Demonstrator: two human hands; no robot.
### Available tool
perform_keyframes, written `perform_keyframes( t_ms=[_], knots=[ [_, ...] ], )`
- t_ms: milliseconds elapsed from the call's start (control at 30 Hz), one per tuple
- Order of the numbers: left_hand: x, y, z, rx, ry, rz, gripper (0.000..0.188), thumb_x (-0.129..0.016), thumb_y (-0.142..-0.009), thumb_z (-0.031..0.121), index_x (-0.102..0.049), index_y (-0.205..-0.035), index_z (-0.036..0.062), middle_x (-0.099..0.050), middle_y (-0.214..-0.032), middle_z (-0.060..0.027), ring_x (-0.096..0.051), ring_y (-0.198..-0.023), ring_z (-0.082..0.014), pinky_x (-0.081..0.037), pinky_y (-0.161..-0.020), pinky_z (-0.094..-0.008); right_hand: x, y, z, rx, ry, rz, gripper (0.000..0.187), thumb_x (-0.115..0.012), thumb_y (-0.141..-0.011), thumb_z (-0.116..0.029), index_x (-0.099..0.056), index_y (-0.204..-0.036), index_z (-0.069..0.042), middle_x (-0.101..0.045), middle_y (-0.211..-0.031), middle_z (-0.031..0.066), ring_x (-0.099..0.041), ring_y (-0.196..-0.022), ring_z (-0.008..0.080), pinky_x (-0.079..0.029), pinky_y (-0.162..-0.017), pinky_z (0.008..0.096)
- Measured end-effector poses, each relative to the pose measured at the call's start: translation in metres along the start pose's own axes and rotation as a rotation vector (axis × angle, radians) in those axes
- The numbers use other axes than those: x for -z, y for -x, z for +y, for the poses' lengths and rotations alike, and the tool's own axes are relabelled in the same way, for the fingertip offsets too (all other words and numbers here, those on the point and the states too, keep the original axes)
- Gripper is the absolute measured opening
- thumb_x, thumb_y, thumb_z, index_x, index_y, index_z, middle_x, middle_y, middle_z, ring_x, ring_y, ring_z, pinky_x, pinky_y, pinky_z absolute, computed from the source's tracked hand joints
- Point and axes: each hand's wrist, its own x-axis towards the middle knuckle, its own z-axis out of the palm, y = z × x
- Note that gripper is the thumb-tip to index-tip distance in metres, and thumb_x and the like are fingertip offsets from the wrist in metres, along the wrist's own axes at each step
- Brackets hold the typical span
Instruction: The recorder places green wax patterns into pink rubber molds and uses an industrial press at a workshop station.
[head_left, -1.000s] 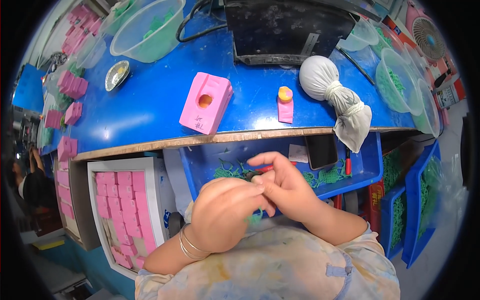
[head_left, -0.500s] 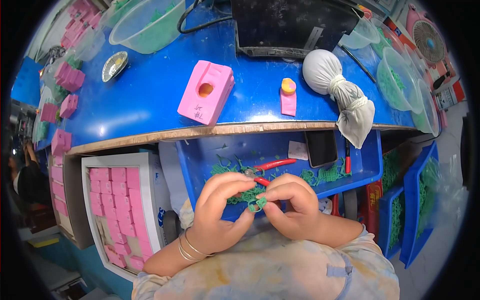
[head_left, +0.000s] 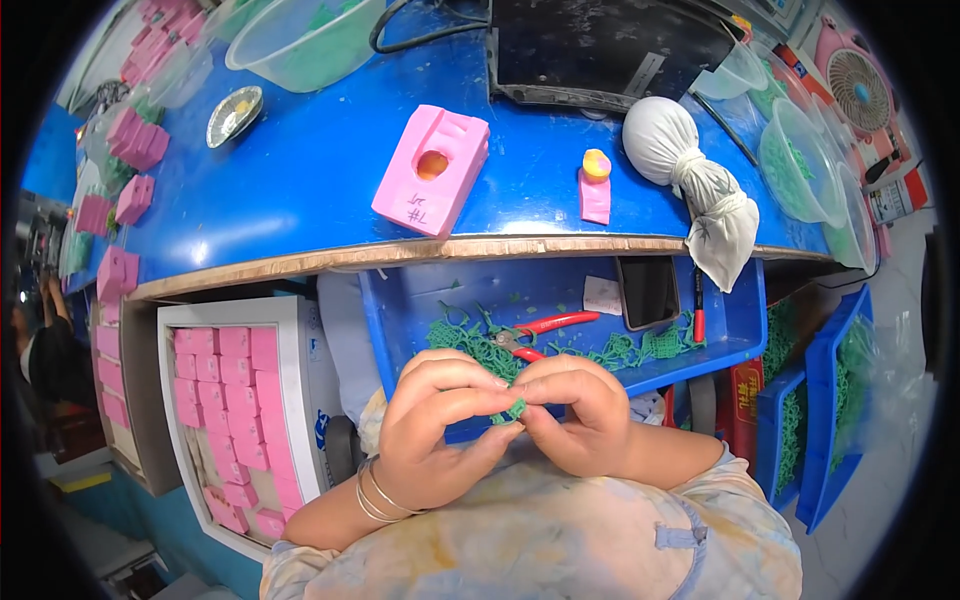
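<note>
My left hand and my right hand meet at the fingertips over the near edge of a blue tray. A small green lattice-like piece is pinched between both hands, mostly covered by the fingers. Just beyond them, red-handled cutters lie with their jaws on a heap of green mesh-like scraps. More green pieces rest farther right in the tray, near a dark phone, a paper slip and a red-capped marker.
On the blue table stand a pink block with a hole, a small pink piece with a yellow top, a tied white cloth bag and a foil dish. A white-framed box of pink blocks is at left.
My fingertips have drawn closer together around the green piece, so less of it shows. The table items appear slightly farther right as the view shifts.
</note>
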Motion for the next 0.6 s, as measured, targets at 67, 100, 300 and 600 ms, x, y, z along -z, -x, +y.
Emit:
perform_keyframes(
  t_ms=[67,100,300,600],
  knots=[
    [-0.0008,0.0001,0.0001,0.011,0.026,0.017,0.037,-0.077,-0.061,0.001,-0.059,-0.093,0.0064,-0.058,-0.094,-0.0084,-0.055,-0.083,-0.0242,-0.044,-0.073,-0.0354,0.0005,-0.0005,0.0011,0.02,0.008,-0.006,0.023,-0.062,-0.074,0.008,-0.057,-0.095,0.002,-0.06,-0.087,0.0145,-0.059,-0.066,0.0203,-0.048,-0.055,0.0276],
    [-0.0014,0.0002,0.0003,0.021,0.05,0.032,0.036,-0.076,-0.06,0.001,-0.059,-0.091,0.0065,-0.058,-0.093,-0.0083,-0.055,-0.083,-0.0242,-0.044,-0.073,-0.0354,0.0007,-0.0005,0.0017,0.042,0.014,-0.011,0.024,-0.063,-0.073,0.008,-0.057,-0.095,0.002,-0.061,-0.087,0.0151,-0.061,-0.067,0.0223,-0.049,-0.056,0.0286],
    [-0.0039,-0.0005,-0.0011,0.07,0.081,0.04,0.036,-0.076,-0.06,-0.001,-0.058,-0.091,0.0067,-0.057,-0.094,-0.0083,-0.055,-0.083,-0.0241,-0.044,-0.073,-0.0347,0.0016,0.0005,0.0041,0.032,0.026,-0.004,0.026,-0.064,-0.07,0.007,-0.058,-0.095,0.001,-0.062,-0.087,0.0148,-0.062,-0.067,0.0245,-0.05,-0.056,0.0301],
    [-0.0074,-0.0004,-0.0025,0.053,0.073,0.043,0.036,-0.074,-0.061,-0.002,-0.058,-0.091,0.0069,-0.056,-0.094,-0.008,-0.055,-0.084,-0.0238,-0.044,-0.074,-0.0343,0.0024,-0.0002,0.0036,0.03,0.027,-0.021,0.026,-0.065,-0.07,0.007,-0.058,-0.094,0.001,-0.061,-0.087,0.0147,-0.062,-0.069,0.0258,-0.05,-0.057,0.0314]
  ],
)
